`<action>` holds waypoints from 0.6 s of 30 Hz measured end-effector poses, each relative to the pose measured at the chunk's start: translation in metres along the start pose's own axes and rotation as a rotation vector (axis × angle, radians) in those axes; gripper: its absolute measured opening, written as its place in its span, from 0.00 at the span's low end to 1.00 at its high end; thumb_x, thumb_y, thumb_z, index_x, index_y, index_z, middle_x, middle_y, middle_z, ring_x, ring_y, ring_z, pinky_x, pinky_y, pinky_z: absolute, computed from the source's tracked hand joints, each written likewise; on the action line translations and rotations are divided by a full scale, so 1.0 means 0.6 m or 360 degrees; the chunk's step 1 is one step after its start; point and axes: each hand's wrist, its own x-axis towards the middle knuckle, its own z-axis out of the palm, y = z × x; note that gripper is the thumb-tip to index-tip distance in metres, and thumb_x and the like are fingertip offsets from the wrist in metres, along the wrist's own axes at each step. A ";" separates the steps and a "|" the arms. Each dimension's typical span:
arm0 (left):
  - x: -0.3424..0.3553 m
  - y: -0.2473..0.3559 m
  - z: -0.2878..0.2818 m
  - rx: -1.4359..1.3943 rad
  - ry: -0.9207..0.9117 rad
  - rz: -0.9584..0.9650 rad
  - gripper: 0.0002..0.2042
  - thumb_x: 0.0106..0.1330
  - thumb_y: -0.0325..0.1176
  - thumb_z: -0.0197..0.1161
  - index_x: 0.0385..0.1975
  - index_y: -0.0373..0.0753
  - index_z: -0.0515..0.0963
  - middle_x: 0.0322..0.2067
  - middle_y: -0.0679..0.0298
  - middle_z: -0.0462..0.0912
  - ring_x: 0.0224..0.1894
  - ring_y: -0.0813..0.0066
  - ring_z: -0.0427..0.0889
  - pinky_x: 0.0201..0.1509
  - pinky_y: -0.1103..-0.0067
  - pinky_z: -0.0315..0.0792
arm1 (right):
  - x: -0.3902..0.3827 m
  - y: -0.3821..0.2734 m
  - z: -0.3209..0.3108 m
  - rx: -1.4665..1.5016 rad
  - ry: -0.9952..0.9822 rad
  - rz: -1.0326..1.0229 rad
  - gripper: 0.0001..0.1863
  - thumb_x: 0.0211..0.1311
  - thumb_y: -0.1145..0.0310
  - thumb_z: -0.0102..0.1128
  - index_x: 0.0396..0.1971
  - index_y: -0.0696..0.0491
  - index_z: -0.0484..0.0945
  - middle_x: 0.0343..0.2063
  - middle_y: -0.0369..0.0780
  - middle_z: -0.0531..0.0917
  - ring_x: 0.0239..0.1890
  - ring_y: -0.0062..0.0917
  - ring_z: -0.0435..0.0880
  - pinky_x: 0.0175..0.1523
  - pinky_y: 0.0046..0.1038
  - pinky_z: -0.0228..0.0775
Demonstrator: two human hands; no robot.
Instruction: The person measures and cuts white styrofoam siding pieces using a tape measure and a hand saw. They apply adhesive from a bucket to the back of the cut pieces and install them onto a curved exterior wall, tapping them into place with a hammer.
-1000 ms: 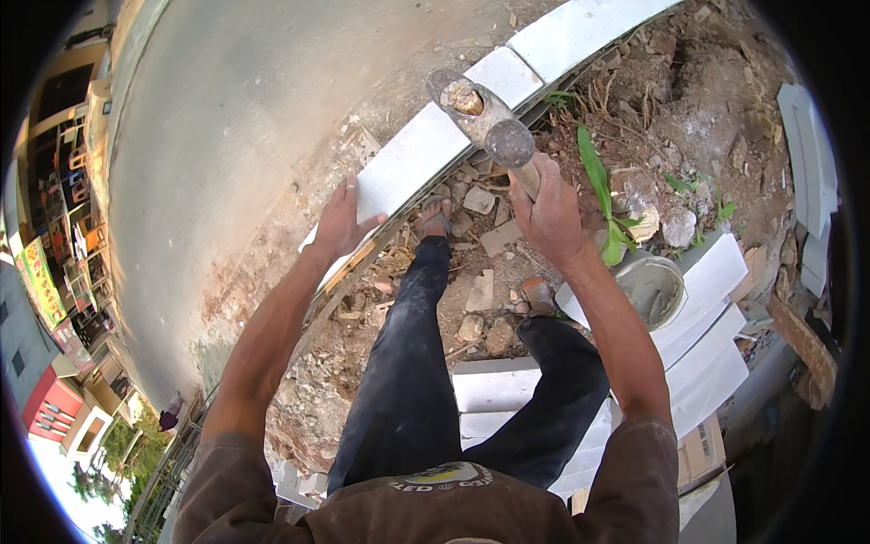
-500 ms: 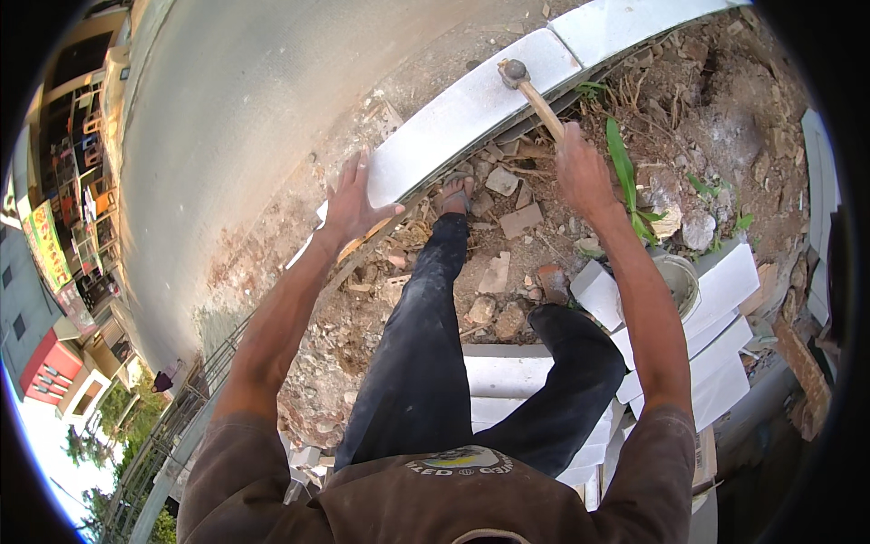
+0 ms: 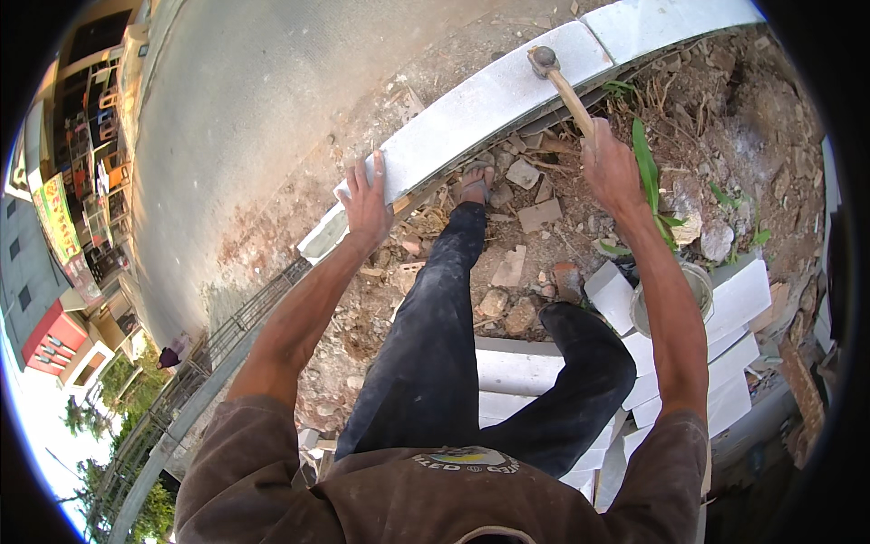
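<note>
My right hand (image 3: pixel 612 170) is wrapped round the wooden handle of a hammer (image 3: pixel 572 98). The hammer's dark, rounded head rests on or just above a long white slab (image 3: pixel 480 102), close to a joint with a second white slab (image 3: pixel 666 27); exact contact cannot be told. At the other end of the first slab, my left hand (image 3: pixel 368 204) lies with fingers spread over its edge, holding nothing. A narrow grey-white strip (image 3: pixel 324 236) continues the row beyond that hand.
Rubble and broken tile pieces (image 3: pixel 539 215) cover the ground around my feet. Several white slabs (image 3: pixel 725 363) lie stacked at right beside a bucket (image 3: pixel 689 299). A green plant (image 3: pixel 645 163) grows near my right hand. A paved road (image 3: pixel 245 109) runs along the left.
My left hand has shifted from beside the slab's end onto its edge, fingers now pointing along the top. My right hand still grips the hammer over the slab. The whole view has moved slightly.
</note>
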 end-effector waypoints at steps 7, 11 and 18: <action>-0.005 -0.009 0.023 -0.0055 0.0127 0.0042 0.53 0.57 0.21 0.67 0.80 0.49 0.39 0.76 0.43 0.45 0.78 0.35 0.45 0.73 0.32 0.47 | -0.050 -0.122 -0.009 0.0656 0.0284 -0.0234 0.11 0.70 0.71 0.58 0.47 0.57 0.71 0.29 0.56 0.83 0.33 0.57 0.84 0.37 0.50 0.75; 0.000 0.001 0.013 -0.0068 0.0112 0.0079 0.52 0.59 0.22 0.66 0.80 0.49 0.40 0.76 0.41 0.45 0.78 0.34 0.44 0.73 0.32 0.47 | -0.051 -0.031 0.061 0.0256 -0.0084 -0.0196 0.14 0.71 0.70 0.57 0.51 0.59 0.70 0.28 0.56 0.82 0.33 0.56 0.85 0.36 0.49 0.76; -0.003 0.000 0.024 0.0006 0.0107 -0.0012 0.55 0.57 0.20 0.68 0.80 0.48 0.37 0.76 0.44 0.43 0.78 0.36 0.43 0.74 0.33 0.47 | -0.067 -0.121 0.009 0.0465 -0.0007 -0.0132 0.10 0.71 0.69 0.56 0.43 0.58 0.68 0.29 0.57 0.83 0.32 0.56 0.85 0.35 0.51 0.76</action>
